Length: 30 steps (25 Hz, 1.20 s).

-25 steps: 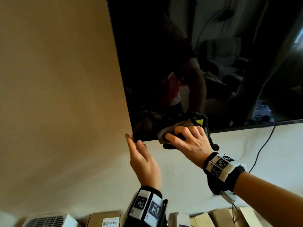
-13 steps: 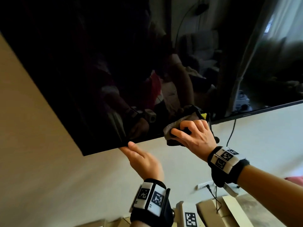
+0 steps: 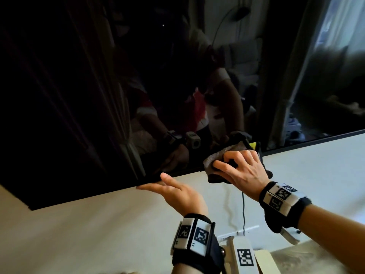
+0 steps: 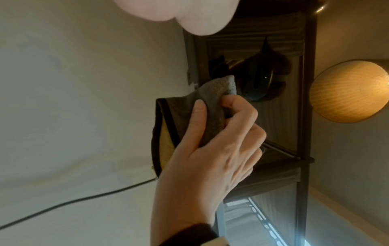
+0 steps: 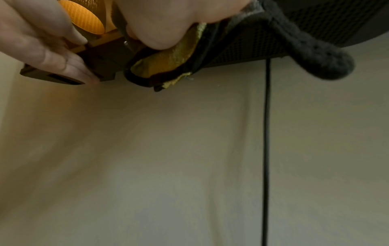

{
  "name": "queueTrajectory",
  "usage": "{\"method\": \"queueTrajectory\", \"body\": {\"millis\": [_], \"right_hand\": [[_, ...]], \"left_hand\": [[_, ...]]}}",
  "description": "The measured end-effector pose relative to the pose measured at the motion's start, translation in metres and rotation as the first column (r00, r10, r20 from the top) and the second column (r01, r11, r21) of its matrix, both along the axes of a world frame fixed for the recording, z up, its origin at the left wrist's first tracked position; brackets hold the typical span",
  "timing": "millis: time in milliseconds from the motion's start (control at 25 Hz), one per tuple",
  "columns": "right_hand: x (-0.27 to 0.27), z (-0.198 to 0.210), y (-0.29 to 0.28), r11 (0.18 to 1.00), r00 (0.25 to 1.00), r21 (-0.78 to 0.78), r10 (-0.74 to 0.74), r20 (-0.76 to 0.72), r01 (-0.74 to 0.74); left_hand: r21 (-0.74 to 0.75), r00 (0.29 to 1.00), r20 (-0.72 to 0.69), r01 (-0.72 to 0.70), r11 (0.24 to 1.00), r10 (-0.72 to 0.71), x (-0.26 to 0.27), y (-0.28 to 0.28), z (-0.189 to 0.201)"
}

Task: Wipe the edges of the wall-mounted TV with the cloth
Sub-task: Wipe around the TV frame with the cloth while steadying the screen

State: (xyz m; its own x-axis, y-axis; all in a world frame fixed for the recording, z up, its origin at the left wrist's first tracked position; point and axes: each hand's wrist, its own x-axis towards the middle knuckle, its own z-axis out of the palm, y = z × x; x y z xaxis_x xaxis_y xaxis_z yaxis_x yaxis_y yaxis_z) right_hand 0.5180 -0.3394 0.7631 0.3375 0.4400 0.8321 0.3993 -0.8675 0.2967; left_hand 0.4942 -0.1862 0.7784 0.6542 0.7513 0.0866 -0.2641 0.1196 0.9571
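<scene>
Change: since half a second ago both hands have slid rightward along the TV's bottom edge, and the lower left corner of the screen now shows far off to the left.
Right hand: fingers curled round the bunched cloth, pressing it against the lower edge of the TV; thumb lies along the cloth on the wall side.
Cloth: grey weave with dark binding and a yellow patch, folded over the bezel, part on the screen face and part hanging below it; a dark thick end dangles to the right in the right wrist view.
Left hand: flat, fingers straight and close together, palm up, fingertips touching the underside of the bottom edge just left of the cloth.
TV: mounted on a pale wall, screen dark, reflecting the person and a room.
Cable: black, hanging down the wall below the right hand.
Below: tagged boxes near the left wrist band.
</scene>
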Motion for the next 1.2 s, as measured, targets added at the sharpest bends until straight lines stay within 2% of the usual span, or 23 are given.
{"method": "queueTrajectory", "body": {"millis": [400, 560, 680, 840, 1040, 1200], "right_hand": [[0.001, 0.002, -0.096, 0.999, 0.999, -0.024, -0.034, -0.018, 0.033], [0.003, -0.001, -0.148, 0.998, 0.999, -0.043, -0.052, -0.018, 0.051], [0.008, -0.001, -0.201, 0.999, 0.999, -0.039, -0.039, -0.015, 0.038], [0.011, -0.003, -0.284, 0.998, 0.998, -0.042, -0.052, -0.041, 0.050], [0.013, -0.004, -0.368, 0.997, 0.997, -0.038, -0.072, -0.035, 0.071], [0.017, -0.008, -0.411, 0.997, 0.997, -0.018, -0.072, 0.013, 0.073]], "left_hand": [[0.073, 0.999, 0.052, -0.001, 0.997, -0.003, 0.007, -0.087, -0.016], [0.030, 1.000, -0.014, 0.022, 0.999, -0.021, 0.009, -0.134, -0.018], [0.007, 0.998, -0.061, 0.001, 1.000, -0.001, 0.011, -0.180, -0.016], [0.138, 0.999, -0.007, -0.051, 0.989, 0.053, 0.013, -0.256, -0.011], [0.155, 1.000, 0.002, 0.015, 0.988, -0.015, 0.011, -0.347, -0.010], [0.168, 0.998, -0.018, 0.054, 0.984, -0.052, 0.012, -0.387, -0.013]]}}
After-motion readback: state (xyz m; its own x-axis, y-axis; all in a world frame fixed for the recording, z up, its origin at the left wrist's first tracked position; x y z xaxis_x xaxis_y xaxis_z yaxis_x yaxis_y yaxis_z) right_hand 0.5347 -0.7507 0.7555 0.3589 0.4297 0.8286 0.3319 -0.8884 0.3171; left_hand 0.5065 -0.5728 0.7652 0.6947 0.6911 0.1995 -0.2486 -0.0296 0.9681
